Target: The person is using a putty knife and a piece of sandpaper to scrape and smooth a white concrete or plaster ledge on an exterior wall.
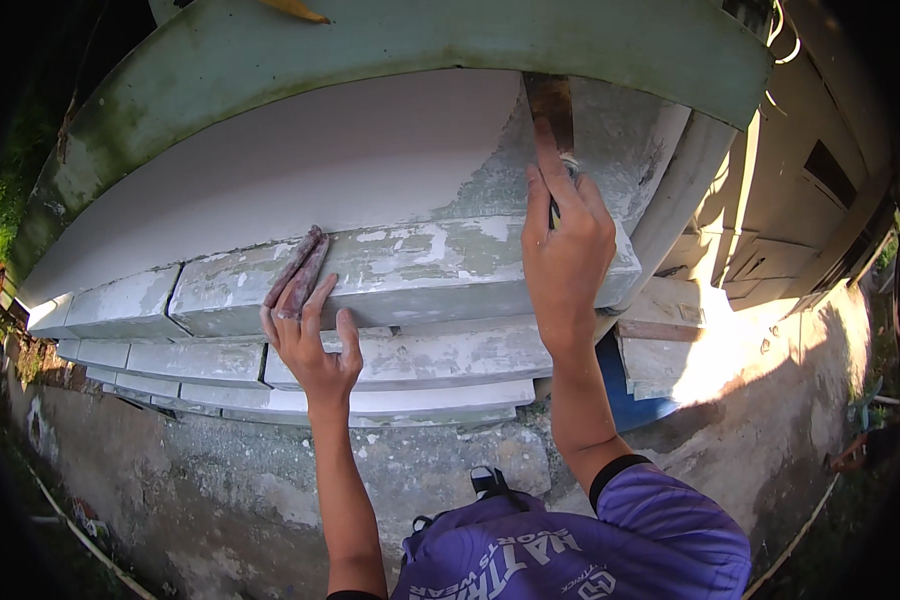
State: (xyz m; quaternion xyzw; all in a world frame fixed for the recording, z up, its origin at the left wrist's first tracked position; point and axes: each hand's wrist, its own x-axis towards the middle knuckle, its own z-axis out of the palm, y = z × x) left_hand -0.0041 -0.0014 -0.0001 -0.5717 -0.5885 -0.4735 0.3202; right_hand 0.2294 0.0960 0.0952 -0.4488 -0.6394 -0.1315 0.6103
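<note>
My right hand [570, 235] grips a putty knife [548, 100], its index finger stretched along the wide, stained metal blade. The blade lies against the upright panel, where smooth white filler [370, 150] meets a bare grey-green patch [625, 130]. Most of the handle is hidden in the fist. At the ledge [450, 245] below, my left hand [315, 345] has its outer fingers on a folded reddish-brown piece [305, 265] that looks like worn sandpaper. Its thumb and index finger stand apart from that piece, near the ledge's front edge.
A curved green-stained rim [400, 40] overhangs the panel. Stepped, patchy white mouldings [410, 360] run below the ledge. Under them is a rough concrete floor [220, 490]. A blue object [620, 385] and pale blocks [660, 355] stand at the right, partly sunlit.
</note>
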